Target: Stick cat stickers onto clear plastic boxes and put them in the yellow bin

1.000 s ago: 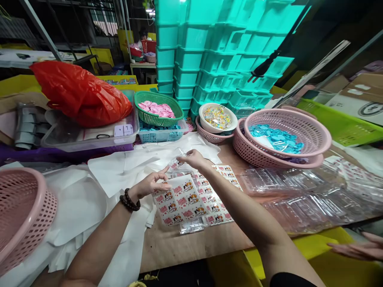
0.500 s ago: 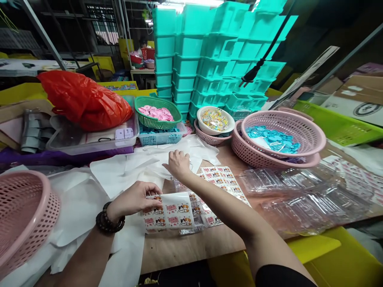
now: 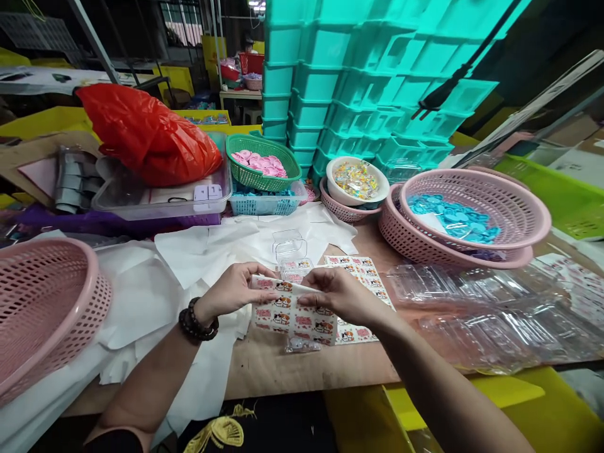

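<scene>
Left hand [image 3: 229,290], right hand [image 3: 348,294]: each grip pinching top edge of cat-and-dog sticker sheet [image 3: 287,319], long axis crosswise, on near side of clear plastic box [image 3: 296,265].

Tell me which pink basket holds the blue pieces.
The upper pink basket in the nested stack at the right, behind the clear plastic cases; blue discs show inside it.
</scene>
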